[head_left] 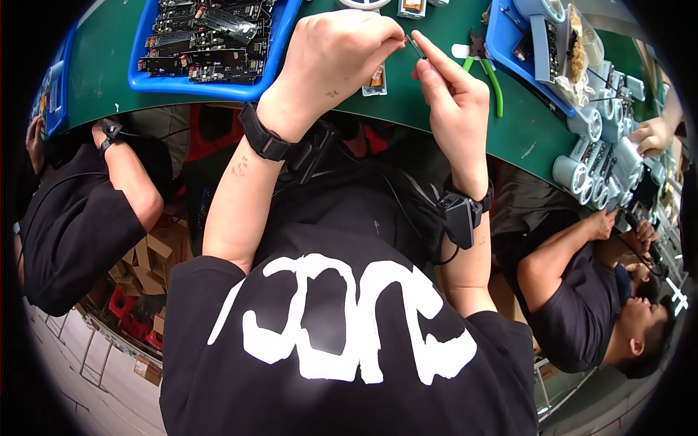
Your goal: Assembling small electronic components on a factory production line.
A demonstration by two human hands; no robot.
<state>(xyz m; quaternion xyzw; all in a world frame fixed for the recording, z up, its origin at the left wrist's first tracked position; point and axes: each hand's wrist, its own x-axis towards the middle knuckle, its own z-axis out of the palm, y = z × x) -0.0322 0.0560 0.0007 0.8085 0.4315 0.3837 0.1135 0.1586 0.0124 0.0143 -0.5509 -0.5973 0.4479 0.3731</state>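
Note:
My left hand (338, 62) is closed in a pinch above the green table. What its fingertips hold, if anything, is too small to make out. Facing it a short way off, my right hand (456, 94) pinches a thin dark strip (416, 48) between thumb and forefinger. Partly hidden under my left hand lies a small white and orange part (375, 86). To the right of my right hand, a pair of cutters (481, 64) with green handles rests on the table.
A blue tray (196, 87) full of dark circuit boards stands at left. Another blue tray (502, 33) at right holds pale blue housings. More pale housings (603, 167) crowd the table's right end, beside a co-worker's hand (654, 136). Another person (94, 196) sits at left.

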